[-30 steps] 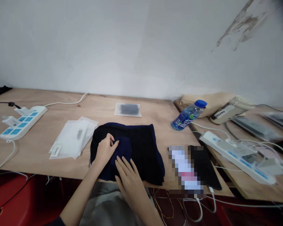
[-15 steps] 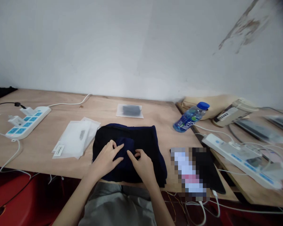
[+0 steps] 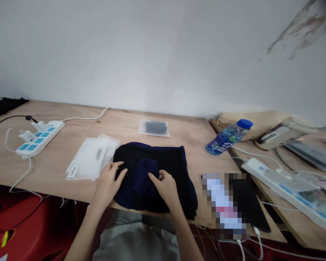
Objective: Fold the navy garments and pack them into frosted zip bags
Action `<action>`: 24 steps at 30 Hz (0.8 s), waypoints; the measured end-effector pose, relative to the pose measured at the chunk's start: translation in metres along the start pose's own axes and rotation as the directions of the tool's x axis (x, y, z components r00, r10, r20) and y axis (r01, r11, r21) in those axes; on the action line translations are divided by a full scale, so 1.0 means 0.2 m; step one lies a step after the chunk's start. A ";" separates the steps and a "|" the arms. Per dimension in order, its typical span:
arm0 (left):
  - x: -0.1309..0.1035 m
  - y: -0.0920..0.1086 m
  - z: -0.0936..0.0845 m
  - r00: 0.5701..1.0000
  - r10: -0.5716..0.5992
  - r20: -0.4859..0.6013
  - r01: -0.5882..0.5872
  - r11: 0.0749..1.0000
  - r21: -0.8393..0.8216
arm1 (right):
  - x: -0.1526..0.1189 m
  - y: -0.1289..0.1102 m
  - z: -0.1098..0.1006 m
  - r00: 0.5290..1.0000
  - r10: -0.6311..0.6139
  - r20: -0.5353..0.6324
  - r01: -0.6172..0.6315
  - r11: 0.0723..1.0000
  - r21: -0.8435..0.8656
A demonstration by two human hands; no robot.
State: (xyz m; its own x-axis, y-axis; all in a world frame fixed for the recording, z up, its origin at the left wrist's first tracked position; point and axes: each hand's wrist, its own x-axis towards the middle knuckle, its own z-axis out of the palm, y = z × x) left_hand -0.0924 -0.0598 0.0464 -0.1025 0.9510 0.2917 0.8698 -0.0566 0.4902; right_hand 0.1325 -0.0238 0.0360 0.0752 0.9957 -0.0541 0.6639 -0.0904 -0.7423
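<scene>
A dark black and navy cloth (image 3: 174,163) lies flat near the table's front edge. On its middle sits a smaller navy cloth piece (image 3: 145,177), somewhat bunched. My right hand (image 3: 164,186) pinches the right edge of this navy piece between thumb and fingers. My left hand (image 3: 108,183) rests at the left edge of the black cloth, fingers apart, with nothing in it.
White packets (image 3: 89,157) and a power strip (image 3: 40,137) lie to the left. A packet with dark contents (image 3: 153,128) is behind the cloth. At the right are a bottle (image 3: 228,137), a paper cup (image 3: 284,132), a blurred-out phone (image 3: 225,206) and another power strip (image 3: 290,192).
My left hand has moved left, off the navy piece, and its fingers have spread. My right hand now grips the navy piece, which looks more rumpled. The view has shifted slightly.
</scene>
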 end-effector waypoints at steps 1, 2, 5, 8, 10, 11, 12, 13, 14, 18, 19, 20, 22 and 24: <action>0.01 -0.06 -0.02 0.993 -0.086 -0.076 0.090 0.995 0.044 | 0.00 0.00 0.00 1.000 -0.003 0.000 0.003 1.000 0.003; 0.01 -0.12 -0.03 0.975 -0.163 -0.149 0.178 0.979 0.096 | -0.01 0.00 0.00 1.000 -0.006 0.001 0.006 1.000 0.008; 0.04 -0.29 -0.05 0.917 -0.293 -0.270 0.358 0.903 0.237 | -0.01 -0.01 -0.01 1.000 -0.011 0.014 0.011 1.000 0.019; 0.08 -0.36 -0.05 0.921 -0.328 -0.210 0.379 0.877 0.295 | -0.01 -0.02 -0.01 1.000 -0.017 0.024 0.017 1.000 0.008; 0.09 -0.37 -0.05 0.928 -0.342 -0.148 0.372 0.871 0.319 | 0.00 -0.02 0.00 0.999 -0.038 0.016 0.038 0.999 0.010; 0.10 -0.37 -0.06 0.927 -0.352 -0.126 0.374 0.866 0.331 | 0.00 -0.02 0.00 0.998 -0.057 0.003 0.057 0.998 0.019; 0.11 -0.36 -0.07 0.924 -0.364 -0.114 0.380 0.859 0.342 | 0.00 -0.02 0.01 0.997 -0.079 -0.017 0.079 0.996 0.034; 0.11 -0.36 -0.08 0.920 -0.375 -0.111 0.389 0.852 0.350 | 0.00 -0.03 0.01 0.994 -0.099 -0.040 0.102 0.993 0.059; 0.12 -0.36 -0.10 0.916 -0.384 -0.117 0.399 0.846 0.353 | 0.00 -0.03 0.01 0.991 -0.118 -0.058 0.123 0.988 0.096; 0.15 -0.35 -0.19 0.893 -0.375 -0.248 0.438 0.848 0.299 | -0.01 -0.06 -0.04 0.985 -0.171 -0.016 0.167 0.929 0.331; 0.16 -0.33 -0.22 0.889 -0.355 -0.289 0.432 0.861 0.269 | -0.01 -0.06 -0.06 0.983 -0.182 0.011 0.164 0.909 0.383; 0.18 -0.32 -0.24 0.886 -0.329 -0.326 0.414 0.878 0.239 | -0.01 -0.06 -0.09 0.981 -0.190 0.036 0.158 0.893 0.421; 0.22 -0.28 -0.28 0.890 -0.260 -0.376 0.352 0.914 0.201 | -0.01 -0.03 -0.14 0.981 -0.182 0.072 0.132 0.889 0.439; 0.27 -0.22 -0.30 0.903 -0.181 -0.390 0.278 0.938 0.208 | 0.00 0.01 -0.18 0.986 -0.134 0.099 0.086 0.919 0.386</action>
State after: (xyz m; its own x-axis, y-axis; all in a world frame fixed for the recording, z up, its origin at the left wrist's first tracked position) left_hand -0.1663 -0.0242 0.0901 -0.4385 0.7504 0.4946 0.8875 0.2750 0.3697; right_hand 0.1609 -0.0253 0.0578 -0.0878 0.9959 -0.0200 0.3293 0.0100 -0.9442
